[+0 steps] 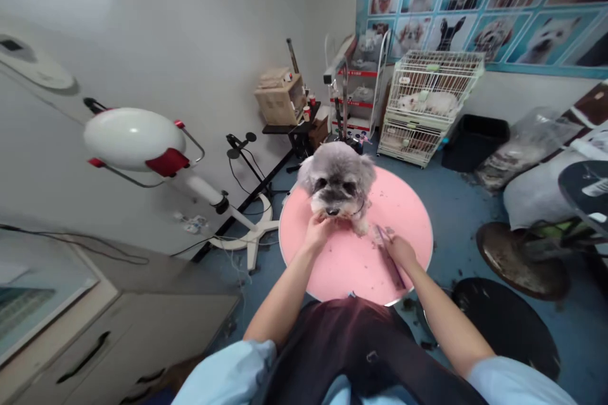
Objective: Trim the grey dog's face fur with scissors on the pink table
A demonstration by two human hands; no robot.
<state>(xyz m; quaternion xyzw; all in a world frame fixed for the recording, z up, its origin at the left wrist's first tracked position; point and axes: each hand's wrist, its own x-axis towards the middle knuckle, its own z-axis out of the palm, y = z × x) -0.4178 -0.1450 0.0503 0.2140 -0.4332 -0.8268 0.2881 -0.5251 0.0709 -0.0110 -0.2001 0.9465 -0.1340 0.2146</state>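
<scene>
A small grey dog [336,171] with a pale muzzle sits on a round pink grooming table [342,272], facing me. My left hand [319,231] is closed under its muzzle, the fingertips partly hidden by the fur at the chin. Over the right part of the tabletop, my right hand [399,249] is closed around a slim purple comb [392,269]. The comb slants down toward the table's near edge, apart from the dog. Loose grey tufts of hair lie scattered on the pink surface.
At left stands a white and red dryer [135,139] on a wheeled base. Behind the table are a cardboard box [280,101], a white shelf rack [361,88] and stacked cages [427,101] with a white animal inside. A round black stool [506,326] is at right.
</scene>
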